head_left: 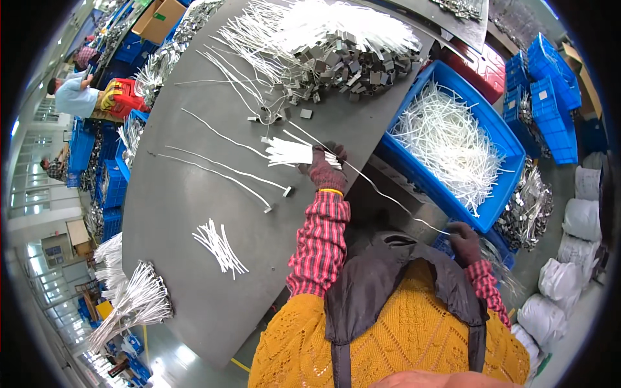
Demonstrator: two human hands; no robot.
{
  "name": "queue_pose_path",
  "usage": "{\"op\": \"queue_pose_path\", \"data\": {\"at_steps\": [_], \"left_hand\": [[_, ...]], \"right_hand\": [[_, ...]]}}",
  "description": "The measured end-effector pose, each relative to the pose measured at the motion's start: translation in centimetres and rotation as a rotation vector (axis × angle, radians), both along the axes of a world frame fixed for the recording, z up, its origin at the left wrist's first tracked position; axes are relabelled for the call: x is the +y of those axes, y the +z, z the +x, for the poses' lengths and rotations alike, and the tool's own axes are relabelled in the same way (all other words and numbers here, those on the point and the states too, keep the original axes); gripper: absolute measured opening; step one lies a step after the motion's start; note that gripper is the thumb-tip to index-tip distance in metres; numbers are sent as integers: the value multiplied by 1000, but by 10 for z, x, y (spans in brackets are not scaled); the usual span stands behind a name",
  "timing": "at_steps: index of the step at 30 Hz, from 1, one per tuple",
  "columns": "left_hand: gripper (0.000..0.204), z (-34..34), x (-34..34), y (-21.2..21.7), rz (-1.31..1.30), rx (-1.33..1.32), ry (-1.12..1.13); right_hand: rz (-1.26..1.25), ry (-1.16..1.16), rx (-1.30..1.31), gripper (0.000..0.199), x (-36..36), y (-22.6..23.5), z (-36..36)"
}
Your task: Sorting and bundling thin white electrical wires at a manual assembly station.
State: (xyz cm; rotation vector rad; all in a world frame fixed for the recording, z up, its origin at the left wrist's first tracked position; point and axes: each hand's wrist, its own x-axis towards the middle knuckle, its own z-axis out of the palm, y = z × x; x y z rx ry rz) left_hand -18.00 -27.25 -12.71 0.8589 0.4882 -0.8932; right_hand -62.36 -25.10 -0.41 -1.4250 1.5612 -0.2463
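My left hand (pixel 328 167), in a dark glove, is closed around a bundle of short white tubes (pixel 288 152) just above the grey table (pixel 187 194). A thin white wire (pixel 381 193) runs from beside that hand, past the table's edge, to my right hand (pixel 464 243). That gloved hand is closed on the wire's end, low at the right. To the left of the bundle, a few white wires with small metal pieces (pixel 288 191) at their ends lie on the table. Nearer me is a loose group of white tubes (pixel 220 249).
A large heap of white wires (pixel 330 29) with grey metal blocks (pixel 352 68) covers the table's far side. Right of the table stands a blue bin (pixel 511 155) of white tubes. Bundled wires (pixel 139 294) hang at the left edge. White sacks (pixel 559 278) line the right; a person (pixel 76 97) works far left.
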Motion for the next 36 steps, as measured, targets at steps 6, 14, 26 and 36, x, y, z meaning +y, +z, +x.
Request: {"op": "queue_pose_path", "data": {"at_steps": [6, 14, 26, 36], "left_hand": [[34, 17, 19, 2, -165, -7, 85], [26, 40, 36, 19, -96, -68, 156], [27, 24, 41, 12, -118, -44, 181], [28, -11, 46, 40, -276, -138, -11]], "right_hand": [[-159, 34, 151, 30, -17, 0, -126], [-58, -152, 32, 26, -27, 9, -153], [58, -222, 17, 26, -13, 22, -166], [25, -148, 31, 26, -19, -1, -93]]}}
